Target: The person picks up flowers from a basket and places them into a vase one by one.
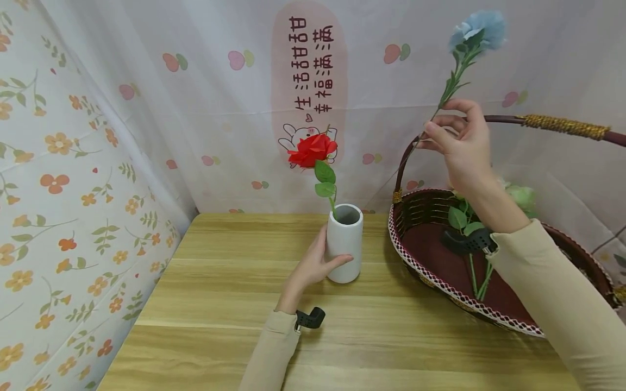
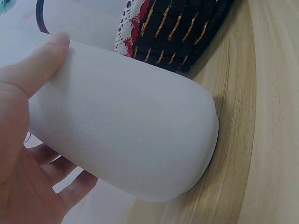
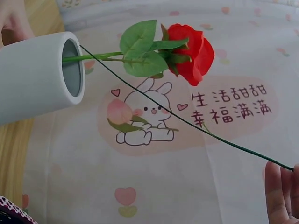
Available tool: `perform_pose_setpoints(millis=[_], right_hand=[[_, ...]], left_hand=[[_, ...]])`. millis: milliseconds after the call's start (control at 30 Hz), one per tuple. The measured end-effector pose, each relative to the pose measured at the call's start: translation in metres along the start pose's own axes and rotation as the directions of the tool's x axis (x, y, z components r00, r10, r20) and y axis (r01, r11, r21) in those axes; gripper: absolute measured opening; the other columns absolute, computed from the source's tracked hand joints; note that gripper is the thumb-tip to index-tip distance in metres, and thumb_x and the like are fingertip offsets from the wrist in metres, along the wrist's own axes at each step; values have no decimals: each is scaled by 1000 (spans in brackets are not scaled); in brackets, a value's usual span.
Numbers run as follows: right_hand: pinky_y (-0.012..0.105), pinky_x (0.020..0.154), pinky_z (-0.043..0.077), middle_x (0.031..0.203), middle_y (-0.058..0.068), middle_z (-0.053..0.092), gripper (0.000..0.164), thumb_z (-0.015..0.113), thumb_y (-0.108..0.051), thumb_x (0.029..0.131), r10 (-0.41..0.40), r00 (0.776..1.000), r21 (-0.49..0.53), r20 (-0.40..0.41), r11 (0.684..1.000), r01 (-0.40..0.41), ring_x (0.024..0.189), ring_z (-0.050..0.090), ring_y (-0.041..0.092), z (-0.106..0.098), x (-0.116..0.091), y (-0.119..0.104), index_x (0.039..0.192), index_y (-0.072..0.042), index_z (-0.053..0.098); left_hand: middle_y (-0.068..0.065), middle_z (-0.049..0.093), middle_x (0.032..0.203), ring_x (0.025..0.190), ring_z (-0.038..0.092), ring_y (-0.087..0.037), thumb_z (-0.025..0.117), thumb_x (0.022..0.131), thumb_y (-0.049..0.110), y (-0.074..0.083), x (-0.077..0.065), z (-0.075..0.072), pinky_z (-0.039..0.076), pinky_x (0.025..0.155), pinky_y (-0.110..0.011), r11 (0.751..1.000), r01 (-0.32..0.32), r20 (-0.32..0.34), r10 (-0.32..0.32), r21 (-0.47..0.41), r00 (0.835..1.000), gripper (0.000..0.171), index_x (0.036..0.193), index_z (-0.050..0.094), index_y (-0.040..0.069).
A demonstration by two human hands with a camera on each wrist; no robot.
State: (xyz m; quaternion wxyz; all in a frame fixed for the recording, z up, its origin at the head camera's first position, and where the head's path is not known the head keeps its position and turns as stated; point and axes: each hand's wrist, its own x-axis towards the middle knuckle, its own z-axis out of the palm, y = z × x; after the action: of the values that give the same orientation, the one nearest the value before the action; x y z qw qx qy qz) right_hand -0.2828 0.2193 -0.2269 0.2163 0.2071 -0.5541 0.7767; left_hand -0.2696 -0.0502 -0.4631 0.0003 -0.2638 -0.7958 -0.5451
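Observation:
My left hand (image 1: 313, 263) grips a white cylindrical vase (image 1: 344, 252) that stands upright on the wooden table, thumb across its near side. A red rose (image 1: 313, 150) stands in the vase, leaning left, with green leaves on its stem. Up at the right, above the basket, my right hand (image 1: 464, 144) pinches the stem of a blue carnation (image 1: 481, 32) with the flower head pointing up. In the right wrist view the carnation's thin green stem (image 3: 187, 122) slants toward the vase, its lower end overlapping the rim area.
A dark woven basket (image 1: 406, 247) with white lace trim and a tall arched handle (image 1: 562, 125) sits on the right. Inside lie green stems (image 1: 481, 277) and a pale flower (image 1: 520, 195). Patterned cloth (image 1: 215, 108) hangs behind the wooden table (image 1: 210, 304).

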Motion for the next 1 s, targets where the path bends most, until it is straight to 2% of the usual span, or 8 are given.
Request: perform_pose_setpoints(millis=[267, 400, 800, 1000], right_hand=[[29, 70, 59, 90, 11, 58, 36, 68, 7, 91, 6, 999, -81, 36, 997, -3, 73, 62, 21, 12, 3, 10, 119, -7, 52], [27, 72, 59, 91, 9, 58, 34, 65, 6, 93, 22, 998, -146, 57, 989, -13, 73, 62, 19, 18, 1, 17, 120, -9, 51], [25, 72, 58, 93, 8, 59, 35, 64, 7, 95, 57, 992, -238, 114, 971, -29, 75, 65, 16, 29, -4, 38, 122, -10, 51], [25, 71, 59, 92, 8, 60, 34, 64, 6, 95, 73, 989, -266, 127, 963, -37, 73, 65, 15, 32, -9, 47, 122, -10, 51]], left_hand=[[-5, 42, 147, 133, 44, -21, 79, 90, 27, 1, 1, 0, 37, 110, -47, 1000, -23, -14, 23, 4, 1000, 95, 161, 16, 19], [-5, 42, 148, 133, 44, -21, 79, 90, 28, 0, 1, 0, 37, 110, -47, 1000, -18, -11, 18, 12, 1000, 96, 161, 15, 19], [-6, 43, 147, 133, 45, -22, 79, 90, 29, -1, 1, 0, 38, 110, -49, 999, -32, -13, 32, 4, 999, 95, 161, 17, 18], [-18, 43, 146, 132, 46, -34, 77, 91, 12, 34, -9, -7, 36, 110, -54, 999, -24, -9, 24, -23, 1000, 90, 159, 19, 5]])
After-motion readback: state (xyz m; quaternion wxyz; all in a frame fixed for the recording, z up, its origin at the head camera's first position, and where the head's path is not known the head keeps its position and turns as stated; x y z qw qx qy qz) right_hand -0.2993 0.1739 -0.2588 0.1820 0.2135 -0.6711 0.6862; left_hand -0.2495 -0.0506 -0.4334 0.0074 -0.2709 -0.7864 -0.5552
